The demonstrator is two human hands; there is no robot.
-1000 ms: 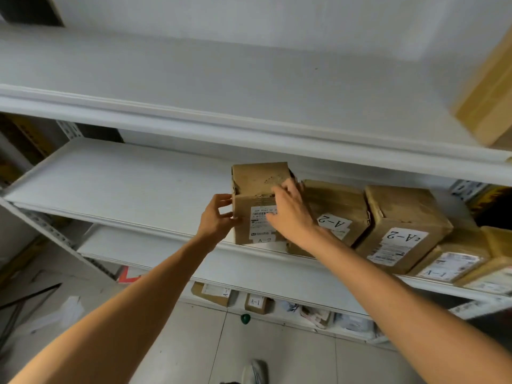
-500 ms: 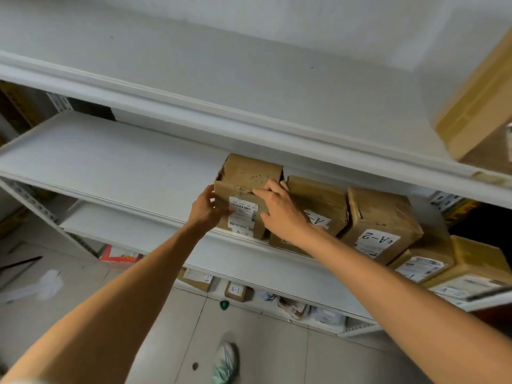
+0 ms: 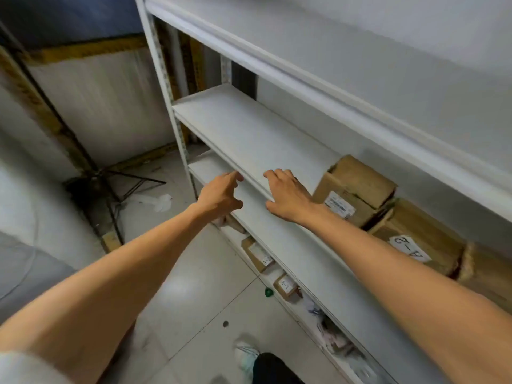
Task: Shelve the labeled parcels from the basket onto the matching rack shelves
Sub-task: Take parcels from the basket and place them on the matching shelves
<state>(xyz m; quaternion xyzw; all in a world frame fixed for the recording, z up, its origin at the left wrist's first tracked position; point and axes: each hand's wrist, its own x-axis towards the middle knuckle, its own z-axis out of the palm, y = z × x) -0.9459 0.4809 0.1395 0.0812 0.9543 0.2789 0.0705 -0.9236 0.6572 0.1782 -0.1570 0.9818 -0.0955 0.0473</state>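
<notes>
A brown cardboard parcel with a white printed label (image 3: 353,191) is sitting on the white metal rack shelf (image 3: 249,131), at the left end of a row. A second brown cardboard parcel bearing a handwritten "A-2" label (image 3: 415,242) is sitting just beside it to the right, and the two appear to be touching. A further brown box is showing partly at the right edge, too cut off to read.

The right hand (image 3: 286,196) is lying palm down at the front lip of that shelf, empty, fingers loosely spread, just left of the first parcel and apart from it. The left hand (image 3: 220,195) is hanging in front of the shelf edge, empty, fingers partly curled, thumb and forefinger apart.

On the lowest shelf, small brown labelled boxes (image 3: 259,254) are lying near the pale tiled floor (image 3: 199,295). A white shoe (image 3: 245,354) is showing below.
</notes>
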